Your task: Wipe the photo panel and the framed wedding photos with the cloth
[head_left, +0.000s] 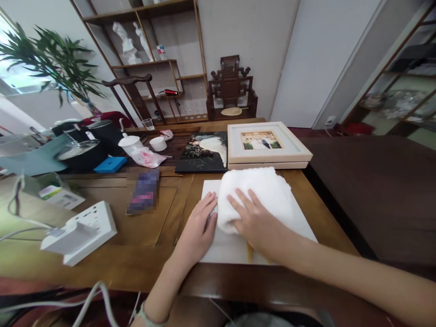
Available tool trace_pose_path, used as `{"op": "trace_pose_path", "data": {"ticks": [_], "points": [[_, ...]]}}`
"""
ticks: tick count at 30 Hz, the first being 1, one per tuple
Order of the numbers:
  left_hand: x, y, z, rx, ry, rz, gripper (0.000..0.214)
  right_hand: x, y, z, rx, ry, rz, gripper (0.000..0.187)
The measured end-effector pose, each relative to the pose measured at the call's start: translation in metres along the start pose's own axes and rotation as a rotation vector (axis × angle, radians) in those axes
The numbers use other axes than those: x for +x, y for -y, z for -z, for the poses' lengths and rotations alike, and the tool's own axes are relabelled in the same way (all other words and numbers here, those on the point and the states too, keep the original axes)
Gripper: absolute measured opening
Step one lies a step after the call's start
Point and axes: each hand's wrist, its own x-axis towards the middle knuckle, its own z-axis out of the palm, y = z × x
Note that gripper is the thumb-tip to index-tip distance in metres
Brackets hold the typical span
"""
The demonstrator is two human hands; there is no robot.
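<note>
On the left of the bench [136, 240] sits a white power strip [98, 218], with a small open box [63, 193] behind it. A purple item [145, 190], too blurred to name for certain, lies nearby. Farther back are a blue box [111, 164], a white cup [158, 144] and a clear glass [147, 124]. A leafy plant [57, 59] rises at far left; white figurines [124, 43] stand on a wooden shelf [148, 64]. Beside that, a dark chair [229, 79] bears a pale hand fan [231, 111].
</note>
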Motion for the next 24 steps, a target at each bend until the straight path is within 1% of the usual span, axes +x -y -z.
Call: {"op": "trace_pose_path", "data": {"ticks": [1,2,4,5,7,8,9,10,12,14,16,18,20,22,24], "points": [[0.0,0.001,0.0,0.002,0.001,-0.004,0.044,-0.009,0.011,-0.002,-0.005,-0.043,0.022,0.019],[0.0,0.001,-0.001,0.005,0.0,-0.005,0.044,-0.02,0.022,-0.004,0.007,-0.087,0.051,0.018],[0.0,0.002,-0.001,0.001,0.0,-0.006,0.043,-0.04,0.038,-0.006,0.053,-0.174,0.132,0.025],[0.0,0.002,-0.001,-0.006,0.0,-0.007,0.043,-0.048,0.043,-0.005,0.079,-0.202,0.18,0.026],[0.0,0.002,-0.001,-0.023,-0.006,-0.009,0.042,-0.057,0.042,0.003,0.15,-0.181,0.284,0.025],[0.0,0.002,-0.001,-0.027,-0.009,-0.012,0.042,-0.058,0.036,0.008,0.196,-0.139,0.322,0.023],[0.0,0.002,-0.001,-0.027,-0.011,-0.013,0.041,-0.056,0.028,0.015,0.24,-0.081,0.329,0.021],[0.0,0.002,-0.001,-0.022,-0.012,-0.012,0.041,-0.052,0.018,0.021,0.283,-0.013,0.306,0.023],[0.0,0.001,-0.001,-0.009,-0.014,-0.008,0.042,-0.039,-0.003,0.028,0.334,0.077,0.186,0.04],[0.001,0.0,-0.001,-0.007,-0.019,-0.005,0.042,-0.022,-0.019,0.028,0.306,0.092,0.041,0.053],[0.001,-0.002,0.0,-0.018,-0.029,-0.003,0.042,-0.007,-0.023,0.021,0.224,0.07,-0.029,0.054],[0.0,-0.004,0.002,-0.039,-0.056,0.008,0.043,0.005,-0.015,0.013,0.126,0.054,-0.061,0.046],[-0.001,-0.007,0.004,-0.074,-0.097,0.025,0.044,0.011,0.0,0.008,0.057,0.043,-0.044,0.033],[-0.003,-0.009,0.007,-0.124,-0.133,0.034,0.045,0.011,0.018,0.006,0.023,0.015,0.019,0.024],[-0.004,-0.011,0.009,-0.173,-0.153,0.036,0.046,0.006,0.031,0.007,0.03,-0.022,0.125,0.025]]}}
